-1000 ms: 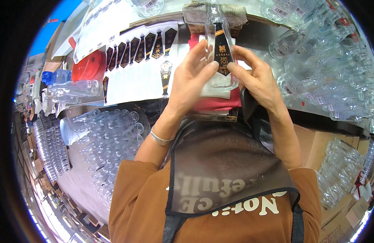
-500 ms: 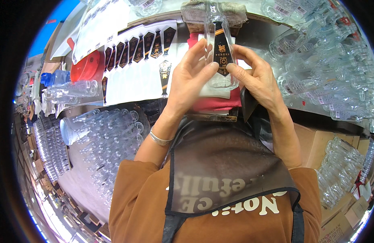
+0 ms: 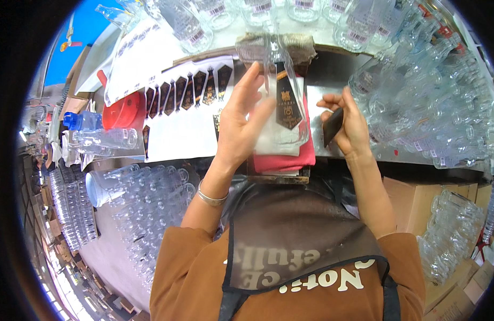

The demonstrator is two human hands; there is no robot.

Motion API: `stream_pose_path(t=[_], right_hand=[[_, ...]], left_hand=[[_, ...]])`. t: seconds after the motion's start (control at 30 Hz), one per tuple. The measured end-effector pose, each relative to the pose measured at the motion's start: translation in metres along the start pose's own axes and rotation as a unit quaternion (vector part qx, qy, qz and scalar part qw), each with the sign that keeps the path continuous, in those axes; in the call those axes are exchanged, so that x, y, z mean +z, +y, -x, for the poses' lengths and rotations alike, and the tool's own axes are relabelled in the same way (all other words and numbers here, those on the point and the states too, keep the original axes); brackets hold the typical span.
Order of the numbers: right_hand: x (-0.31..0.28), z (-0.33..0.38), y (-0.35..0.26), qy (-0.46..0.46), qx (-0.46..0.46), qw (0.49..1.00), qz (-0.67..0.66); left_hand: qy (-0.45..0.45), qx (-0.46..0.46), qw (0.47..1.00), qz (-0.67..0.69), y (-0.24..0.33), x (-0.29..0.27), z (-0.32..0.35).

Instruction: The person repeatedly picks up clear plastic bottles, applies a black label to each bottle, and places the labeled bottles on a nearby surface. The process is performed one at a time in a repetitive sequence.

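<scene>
A clear glass bottle [image 3: 301, 134] lies on its back in front of me, its neck pointing away. It bears a black tie-shaped decal [image 3: 288, 109] with gold marks and an orange stripe. Beneath it are a white cloth [image 3: 265, 145] and a red cloth [image 3: 279, 162]; a folded grey rag [image 3: 305, 49] props the neck. My left hand [image 3: 239, 120] is beside the bottle, fingers stretched and thumb blurred; whether it touches the glass I cannot tell. Right of the bottle and apart from it, my right hand [image 3: 353, 125] grips a dark flat scraper [image 3: 333, 127].
A sheet of tie decals [image 3: 180, 125] lies on the left. Past it are a red bowl [image 3: 121, 111] and a bottle lying down [image 3: 105, 139]. Many glass bottles [image 3: 423, 107] crowd the right; others [image 3: 257, 13] line the back. More fill the lower left [image 3: 145, 198].
My right hand has let go of the bottle, moved right and brought the scraper up into its fingers. My left thumb has lifted off the decal.
</scene>
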State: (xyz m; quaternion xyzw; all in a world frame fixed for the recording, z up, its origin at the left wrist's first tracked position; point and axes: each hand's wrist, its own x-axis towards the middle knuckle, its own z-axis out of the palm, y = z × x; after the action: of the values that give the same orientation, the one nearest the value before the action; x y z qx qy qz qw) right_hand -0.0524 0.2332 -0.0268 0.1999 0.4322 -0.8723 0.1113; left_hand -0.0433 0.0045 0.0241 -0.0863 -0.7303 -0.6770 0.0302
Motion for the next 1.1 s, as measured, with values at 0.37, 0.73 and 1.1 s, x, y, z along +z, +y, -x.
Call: stream_pose_path(t=[0.37,0.73,1.1], right_hand=[[0.012,0.018,-0.018,-0.095,-0.093,0.99,0.036],[0.026,0.01,-0.027,-0.119,-0.12,0.983,0.077],[0.057,-0.006,-0.045,-0.134,-0.283,0.927,0.207]], left_hand=[[-0.008,0.128,0.957,-0.26,0.007,0.005,-0.021],[0.009,0.159,0.947,-0.28,0.011,0.009,-0.02],[0.008,0.145,0.953,-0.265,0.001,0.007,-0.021]])
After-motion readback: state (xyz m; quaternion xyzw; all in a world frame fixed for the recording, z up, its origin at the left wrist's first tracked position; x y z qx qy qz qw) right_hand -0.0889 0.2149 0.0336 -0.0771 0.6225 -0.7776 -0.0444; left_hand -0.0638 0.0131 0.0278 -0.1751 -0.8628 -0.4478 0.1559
